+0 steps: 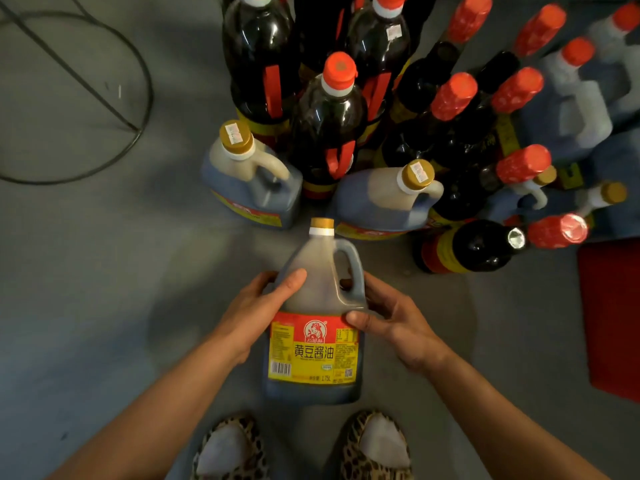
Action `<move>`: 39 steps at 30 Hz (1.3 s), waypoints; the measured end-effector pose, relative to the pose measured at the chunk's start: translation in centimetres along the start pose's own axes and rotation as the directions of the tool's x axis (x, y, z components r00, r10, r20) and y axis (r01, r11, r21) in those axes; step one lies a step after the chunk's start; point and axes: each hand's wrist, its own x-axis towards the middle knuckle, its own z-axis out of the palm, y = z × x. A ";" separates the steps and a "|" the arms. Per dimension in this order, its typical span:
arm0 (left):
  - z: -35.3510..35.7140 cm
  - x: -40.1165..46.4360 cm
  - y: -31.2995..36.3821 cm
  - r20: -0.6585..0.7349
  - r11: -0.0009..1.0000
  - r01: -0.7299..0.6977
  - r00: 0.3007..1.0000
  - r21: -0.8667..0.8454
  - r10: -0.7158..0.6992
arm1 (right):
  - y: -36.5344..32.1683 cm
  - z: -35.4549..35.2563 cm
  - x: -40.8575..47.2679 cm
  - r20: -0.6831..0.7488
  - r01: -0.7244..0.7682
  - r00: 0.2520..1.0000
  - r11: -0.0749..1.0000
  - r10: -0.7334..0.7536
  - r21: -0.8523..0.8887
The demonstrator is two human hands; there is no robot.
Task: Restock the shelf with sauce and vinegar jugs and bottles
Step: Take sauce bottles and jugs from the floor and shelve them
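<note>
I hold a soy sauce jug with a gold cap, a moulded handle and a yellow and red label, above the floor in front of me. My left hand grips its left shoulder, thumb on the front. My right hand grips its right side just below the handle, thumb on the label's top edge. Two more gold-capped jugs stand on the floor just beyond. Behind them stand tall dark bottles with red caps.
Slim dark red-capped bottles crowd the right, one lying on its side. Pale jugs stand at the far right. A red object lies at the right edge. A black cable loops across the grey floor at the left. My feet are below.
</note>
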 end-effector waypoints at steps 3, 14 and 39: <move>0.0 -1.6 1.4 -0.031 0.999 0.041 0.999 0.022 -0.041 | -1.4 0.6 -1.5 -0.021 -0.051 0.998 0.997 0.052 0.050; -1.0 -17.8 10.8 -0.137 0.986 0.166 0.976 -0.031 -0.169 | -15.6 5.0 -13.3 -0.086 -0.118 0.987 0.974 0.137 0.194; -14.5 -55.8 60.1 -0.219 0.932 -0.361 0.907 0.037 0.360 | -73.8 16.0 -27.8 -0.039 0.419 0.908 0.900 -0.417 0.122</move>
